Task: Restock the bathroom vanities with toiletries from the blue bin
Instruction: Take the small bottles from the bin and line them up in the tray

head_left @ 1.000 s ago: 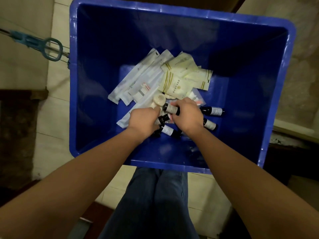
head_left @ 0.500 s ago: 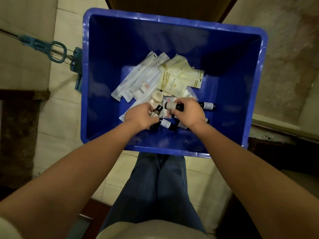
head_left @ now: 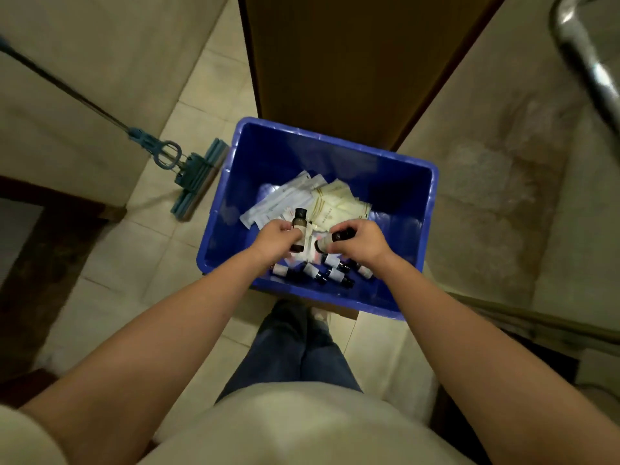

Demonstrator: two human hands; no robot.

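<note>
Brown door panel is being seen directly behind the blue bin. The bin is being kept on the tiled floor, just ahead of the person's jeans. A mop is being left on the floor to the left of the bin, its head close to the bin's left wall.

Left hand is being held over the bin's near half. Its fingers are being curled round a dark bottle, which is being kept upright, cap up. Right hand is being held beside it, also over the near half. Its fingers are being curled round a second bottle, which is being kept tilted, pale label toward the left hand. The two hands are close; whether they touch cannot be told.

White packets and cream sachets are being left piled at the bin's middle. Loose bottles are being left lying on the bin floor against the near wall.

Versus 0.5 s ago: both hands are being raised off the bin floor, and the left bottle is now clear of the pile. The right bottle is still being gripped. The bin is being seen from higher up.
</note>
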